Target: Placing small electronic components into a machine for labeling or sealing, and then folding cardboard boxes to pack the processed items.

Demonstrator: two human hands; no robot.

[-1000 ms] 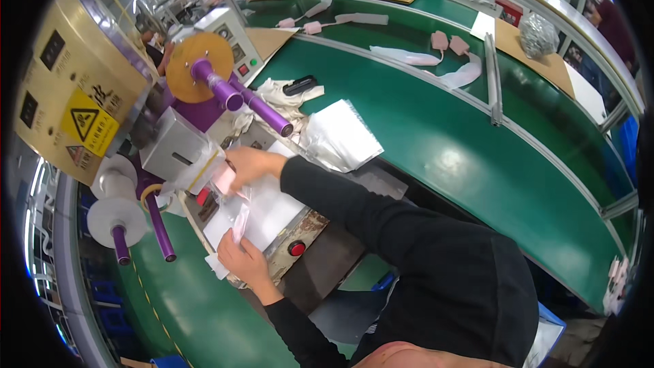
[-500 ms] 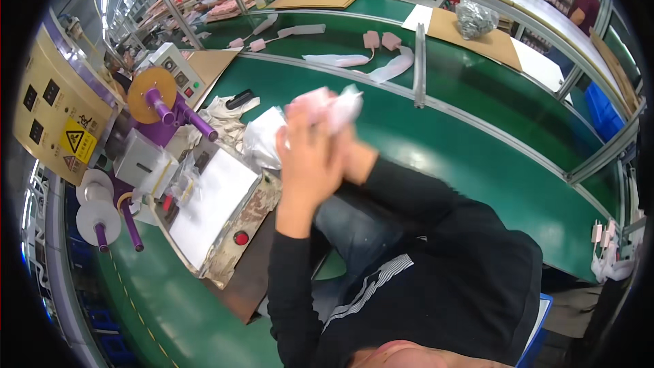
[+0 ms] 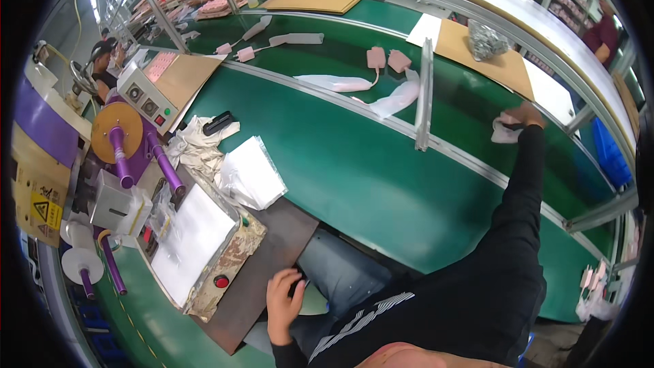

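Observation:
My right arm reaches far to the right over the green conveyor belt (image 3: 465, 105). My right hand (image 3: 528, 115) is closed on a bundle in thin white wrapping with a faint pink tint (image 3: 505, 131); the hand partly covers it. Low in the middle, my left hand (image 3: 284, 300) hovers by the edge of a brown board (image 3: 283, 228), its fingers loosely curved and apart, holding nothing. A stack of white plastic bags (image 3: 253, 174) lies beyond the board. Pink plug-like blocks (image 3: 376, 58) with white-wrapped cords rest on the far belt.
Left of me stands a worn sealing machine with a white top (image 3: 194, 245) and a red button (image 3: 221, 281). Beside it are purple roller rods (image 3: 167, 167) and a crumpled cloth (image 3: 194, 143). A metal post (image 3: 424, 95) and rail divide the belts. Cardboard (image 3: 480, 54) lies far right.
My hands, together on the pink-and-white bundle before, have parted. The right has swung far right with the bundle; the left has dropped back toward me. The view has shifted slightly.

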